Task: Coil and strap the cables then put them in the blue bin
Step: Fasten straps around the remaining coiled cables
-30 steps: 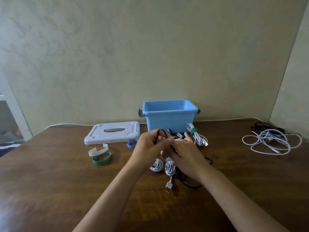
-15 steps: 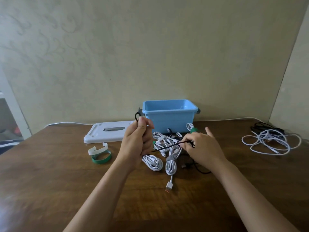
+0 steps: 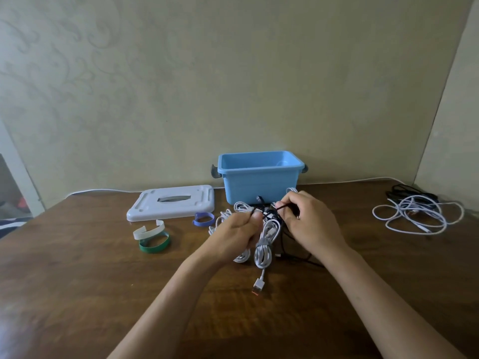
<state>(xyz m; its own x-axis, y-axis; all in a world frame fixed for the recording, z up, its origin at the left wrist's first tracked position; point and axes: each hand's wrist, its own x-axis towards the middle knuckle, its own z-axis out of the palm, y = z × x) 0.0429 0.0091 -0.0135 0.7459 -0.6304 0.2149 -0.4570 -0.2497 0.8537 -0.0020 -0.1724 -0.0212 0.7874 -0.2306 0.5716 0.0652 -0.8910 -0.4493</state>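
1. Far left of the table point(image 3: 77, 281): bare wood running from the left edge in toward the straps, and a wide bare stretch along the near edge too.
2. A white strap point(image 3: 149, 231) and a green strap point(image 3: 154, 245) sit touching each other, well in from the left edge. The white lid point(image 3: 171, 202) lies flat just behind them, near the back edge.
3. A blue strap point(image 3: 204, 218) sits just off the lid's right corner, with a small gap between it and the cable pile.
4. Left hand point(image 3: 234, 237) hovers over the pile, fingers curled, thumb and finger pinching a thin black cable point(image 3: 264, 212).
5. Under and between the hands there's a heap of coiled white cables point(image 3: 263, 251); one has a grey strap around its middle, and its plug points at the near edge.
6. Blue bin point(image 3: 259, 177) is upright and open, right behind the pile and up against the wall. Can't tell what's inside.
7. Right hand point(image 3: 308, 224) is close to the left one, fingertips pinching the same black cable, which trails down onto the table under the wrist.
8. Open wood right of that arm, then a loose tangle point(image 3: 417, 215) of white and black cables by the right back corner.
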